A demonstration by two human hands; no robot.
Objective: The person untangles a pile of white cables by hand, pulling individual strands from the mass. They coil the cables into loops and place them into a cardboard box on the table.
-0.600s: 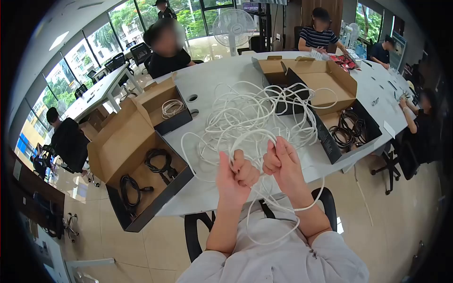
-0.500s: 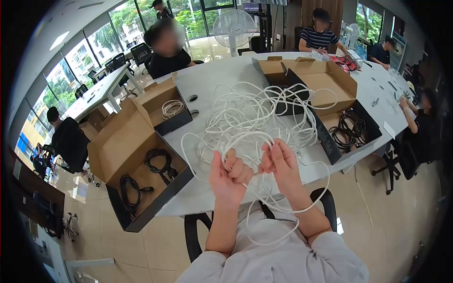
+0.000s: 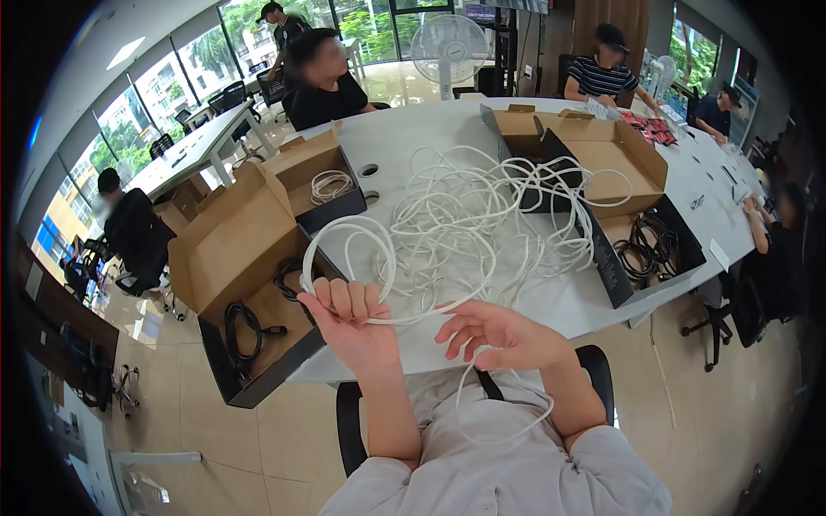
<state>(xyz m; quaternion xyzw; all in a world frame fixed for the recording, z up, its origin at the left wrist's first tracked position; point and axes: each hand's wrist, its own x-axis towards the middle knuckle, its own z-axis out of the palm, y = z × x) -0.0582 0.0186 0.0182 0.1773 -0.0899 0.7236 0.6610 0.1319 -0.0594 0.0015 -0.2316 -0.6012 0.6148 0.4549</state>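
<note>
My left hand [image 3: 353,322] is closed around a white cable, part of which stands up in round loops [image 3: 379,232] above the fist. From that fist one strand runs right, toward my right hand [image 3: 508,335], whose fingers are apart and loosely curved. A cable strand passes close by its fingertips, and another hangs below it in a loop [image 3: 508,443] over my lap. Beyond both hands a large tangle of white cable [image 3: 465,206] is spread on the white table [image 3: 585,318].
At left, an open box [image 3: 258,378] holds black cables; behind it a smaller box [image 3: 331,211] contains a coiled white cable. Another open box [image 3: 615,284] with black cables stands at right. Several people sit around the room, and a fan [image 3: 447,52] stands behind the table.
My left hand has moved left and lifted cable loops out beside the tangle. My right hand has let its fingers spread and turned sideways, a little lower. The view has shifted slightly.
</note>
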